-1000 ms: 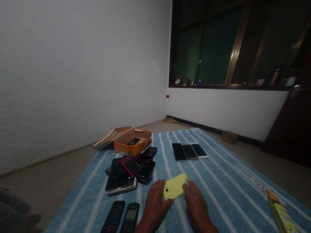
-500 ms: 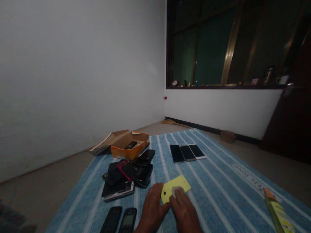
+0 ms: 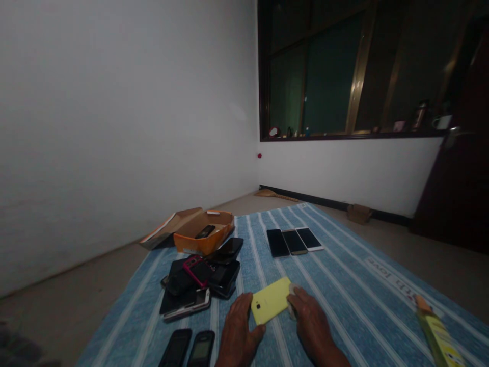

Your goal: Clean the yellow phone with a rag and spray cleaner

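Note:
A yellow phone (image 3: 270,302) lies back side up over the striped cloth, its small dark camera toward the left end. My left hand (image 3: 240,329) grips that left end between thumb and fingers. At the phone's right end is my right hand (image 3: 311,318), its fingers closed on a pale wiping cloth (image 3: 292,300) pressed to the edge; most of the cloth is hidden by the fingers. Left of my hands are two dark keypad phones (image 3: 201,349), side by side. Beyond them sits a pile of phones (image 3: 191,285), one with a pink frame (image 3: 196,270).
An open orange box (image 3: 204,239) with a dark phone inside stands behind the pile. Three phones (image 3: 294,241) lie in a row farther off. A yellow-green bottle or tube (image 3: 439,334) with an orange tip rests at the right on the blue striped cloth (image 3: 336,295).
My right hand has slid the wiping cloth from the middle of the yellow phone's back to its right end. My left hand keeps its hold on the phone.

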Motion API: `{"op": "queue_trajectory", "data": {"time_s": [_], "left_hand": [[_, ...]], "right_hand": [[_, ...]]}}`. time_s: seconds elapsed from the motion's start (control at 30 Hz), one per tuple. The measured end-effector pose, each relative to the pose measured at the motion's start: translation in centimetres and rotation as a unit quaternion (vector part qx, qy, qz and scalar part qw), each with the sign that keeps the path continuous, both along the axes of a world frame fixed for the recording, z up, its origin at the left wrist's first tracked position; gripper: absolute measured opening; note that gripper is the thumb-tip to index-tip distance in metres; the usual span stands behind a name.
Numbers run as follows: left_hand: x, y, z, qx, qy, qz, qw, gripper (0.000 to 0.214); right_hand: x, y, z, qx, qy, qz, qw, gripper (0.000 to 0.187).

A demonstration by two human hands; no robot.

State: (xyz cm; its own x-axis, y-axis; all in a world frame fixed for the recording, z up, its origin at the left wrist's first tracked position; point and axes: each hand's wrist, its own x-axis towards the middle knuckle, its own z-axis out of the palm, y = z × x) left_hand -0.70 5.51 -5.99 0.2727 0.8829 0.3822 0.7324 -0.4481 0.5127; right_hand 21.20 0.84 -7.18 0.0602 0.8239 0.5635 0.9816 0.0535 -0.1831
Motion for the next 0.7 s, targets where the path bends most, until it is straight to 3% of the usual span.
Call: {"op": "queue_trajectory", "data": {"time_s": [0.23, 0.5, 0.7], "left_hand": [[0.0, -0.2, 1.1, -0.028, -0.02, -0.027, 0.999, 0.069], [-0.3, -0.1, 0.8, -0.066, -0.118, -0.036, 0.99, 0.07], [-0.4, 0.1, 1.3, -0.098, -0.168, -0.023, 0.981, 0.057]], "right_hand": [[-0.6, -0.1, 1.2, 0.005, -0.003, 0.025, 1.0, 0.038], [-1.2, 0.6, 0.6, 0.057, 0.015, 0.109, 0.992, 0.033], [-2.4, 0.7, 0.7, 0.096, 0.011, 0.157, 0.983, 0.028]]}}
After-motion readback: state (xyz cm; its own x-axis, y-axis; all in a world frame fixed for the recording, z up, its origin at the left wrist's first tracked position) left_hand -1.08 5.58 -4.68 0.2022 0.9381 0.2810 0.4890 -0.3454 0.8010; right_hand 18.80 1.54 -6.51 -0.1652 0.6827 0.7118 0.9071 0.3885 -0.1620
